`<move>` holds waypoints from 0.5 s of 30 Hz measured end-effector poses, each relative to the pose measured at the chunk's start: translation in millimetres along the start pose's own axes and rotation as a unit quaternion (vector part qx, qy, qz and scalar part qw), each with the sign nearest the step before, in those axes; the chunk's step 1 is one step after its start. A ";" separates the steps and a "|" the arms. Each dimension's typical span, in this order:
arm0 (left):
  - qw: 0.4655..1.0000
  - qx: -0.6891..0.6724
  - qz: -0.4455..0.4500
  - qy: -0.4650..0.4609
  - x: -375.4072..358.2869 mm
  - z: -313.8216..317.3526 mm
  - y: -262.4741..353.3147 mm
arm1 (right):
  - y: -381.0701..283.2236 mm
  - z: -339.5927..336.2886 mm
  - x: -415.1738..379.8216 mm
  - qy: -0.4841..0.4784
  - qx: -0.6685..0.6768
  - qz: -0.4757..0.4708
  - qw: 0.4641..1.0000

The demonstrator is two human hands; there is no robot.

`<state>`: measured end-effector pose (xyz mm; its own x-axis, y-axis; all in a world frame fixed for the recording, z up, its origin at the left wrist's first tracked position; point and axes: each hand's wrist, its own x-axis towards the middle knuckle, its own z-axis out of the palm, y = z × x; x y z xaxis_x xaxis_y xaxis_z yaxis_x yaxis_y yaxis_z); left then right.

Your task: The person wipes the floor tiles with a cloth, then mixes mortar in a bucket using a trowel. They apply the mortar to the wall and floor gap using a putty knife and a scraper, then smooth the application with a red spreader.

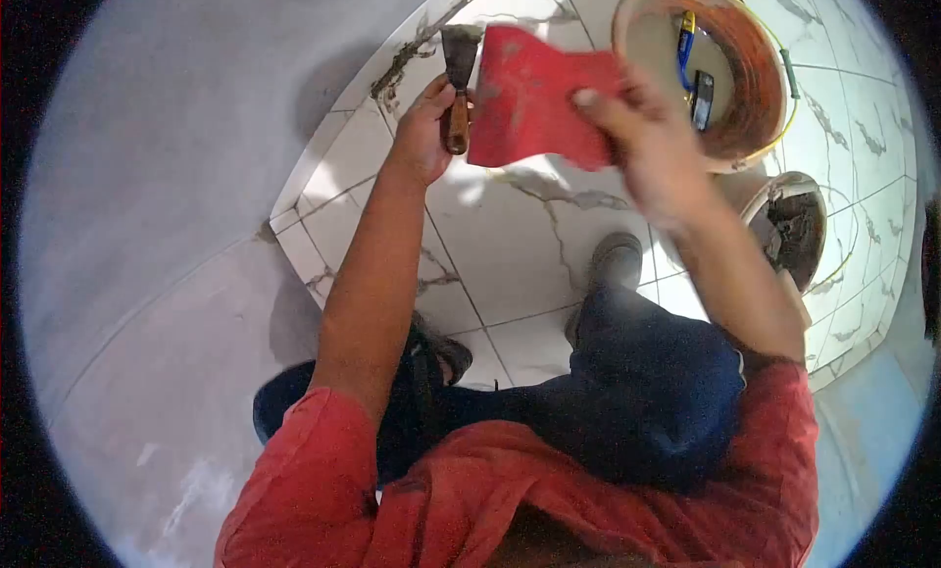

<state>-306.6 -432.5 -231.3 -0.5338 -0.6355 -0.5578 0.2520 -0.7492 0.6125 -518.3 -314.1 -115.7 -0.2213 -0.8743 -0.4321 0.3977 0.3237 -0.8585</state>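
Observation:
My left hand [427,125] is closed round a putty knife [458,112], its wooden handle toward me and its dirty metal blade pointing away. Beside the blade, my right hand [659,142] grips a red flexible sheet [534,98] by its right end, thumb on top. Grey smears mark the sheet, which bends in a wave and is held above the tiled floor. Its left edge comes close to the putty knife and my left fingertips. Motion blurs my right hand.
An orange bucket [627,24] with cloudy liquid stands at the upper right, with a blue-and-yellow-handled tool [686,41] inside. Below it is a smaller bucket [750,215] holding dark paste. Marble-patterned tiles [510,245] meet a grey wall [196,107] on the left.

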 end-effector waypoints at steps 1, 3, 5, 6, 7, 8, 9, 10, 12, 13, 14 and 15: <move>0.999 -0.015 0.011 0.038 11.4 -8.1 -7.0 | 19.4 10.5 12.4 0.015 0.046 0.035 0.998; 0.997 -0.034 0.019 0.063 27.5 -25.6 -13.7 | 47.4 21.4 33.6 0.018 0.081 0.066 0.994; 0.998 0.023 -0.006 0.063 30.7 -24.1 -12.6 | 64.4 22.8 48.7 0.058 0.161 0.093 0.981; 0.997 -0.018 0.004 0.077 37.1 -22.7 -15.2 | 71.2 24.1 56.7 0.050 0.157 0.096 0.982; 0.996 -0.022 0.009 0.082 46.2 -26.2 -19.6 | 75.6 27.2 64.1 0.071 0.172 0.088 0.979; 0.994 -0.033 0.009 0.103 55.8 -29.2 -24.0 | 81.0 29.1 71.4 0.094 0.188 0.080 0.974; 0.992 -0.044 0.007 0.122 66.5 -32.0 -27.9 | 87.9 30.6 79.7 0.091 0.188 0.083 0.974; 0.990 -0.088 -0.027 0.110 74.9 -30.2 -28.0 | 95.9 33.0 89.6 0.112 0.199 0.080 0.970; 0.990 -0.110 -0.031 0.078 83.5 -24.8 -26.8 | 113.6 36.3 110.5 0.129 0.209 0.082 0.966; 0.990 -0.132 -0.036 0.039 87.4 -24.3 -27.3 | 121.9 35.9 121.9 0.140 0.211 0.065 0.965; 0.989 -0.143 -0.036 -0.008 90.5 -30.7 -28.7 | 126.1 35.6 132.4 0.150 0.211 0.048 0.965; 0.988 -0.148 -0.034 -0.007 95.8 -32.0 -33.9 | 130.0 34.7 140.9 0.148 0.207 0.050 0.966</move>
<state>-340.5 -474.0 -323.6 -0.5678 -0.5803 -0.5838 0.4387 -0.8134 0.3819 -466.9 -407.8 -278.6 -0.3846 -0.6841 -0.6198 0.7381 0.1753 -0.6515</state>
